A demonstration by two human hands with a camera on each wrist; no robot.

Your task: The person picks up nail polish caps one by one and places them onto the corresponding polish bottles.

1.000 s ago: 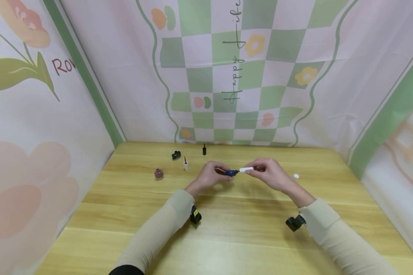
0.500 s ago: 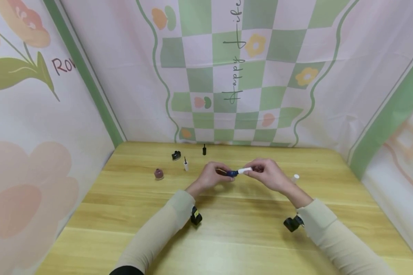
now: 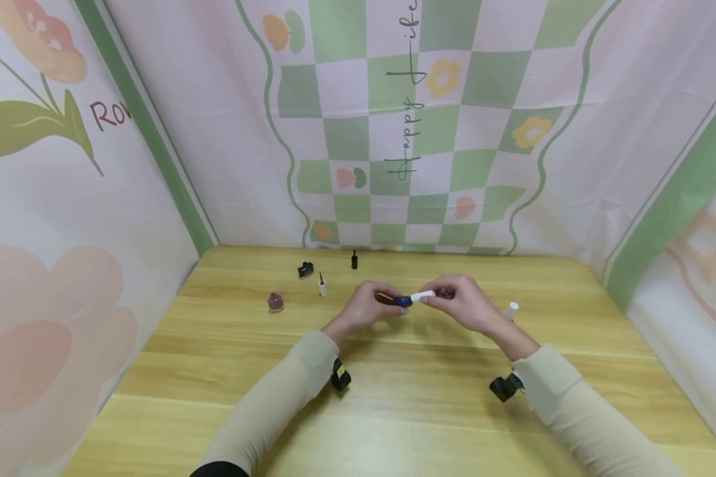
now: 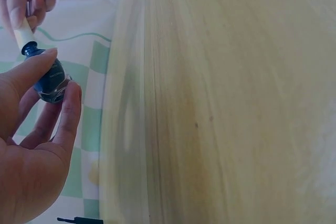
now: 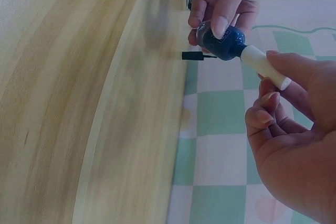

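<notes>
Above the middle of the table, my left hand (image 3: 364, 305) grips a small dark blue nail polish bottle (image 5: 228, 44) between thumb and fingers. The bottle is tilted on its side, its neck towards my right hand (image 3: 467, 302). That hand pinches a long white cap (image 5: 262, 66) between thumb and forefinger. In both wrist views the cap meets the bottle's neck in line with it, and no brush shows between them. Whether the cap is screwed tight I cannot tell.
To the left on the wooden table (image 3: 394, 411) stand a mauve bottle (image 3: 276, 303), an upright white brush cap (image 3: 322, 287) and a black bottle (image 3: 305, 269). A black brush cap (image 3: 355, 261) is at the back. Another white cap (image 3: 514, 307) shows behind my right wrist.
One second ago a dark stretch of brush stem or neck showed between cap and bottle. The right hand has moved slightly left, bringing the white cap down to the neck; the left hand is nearly still.
</notes>
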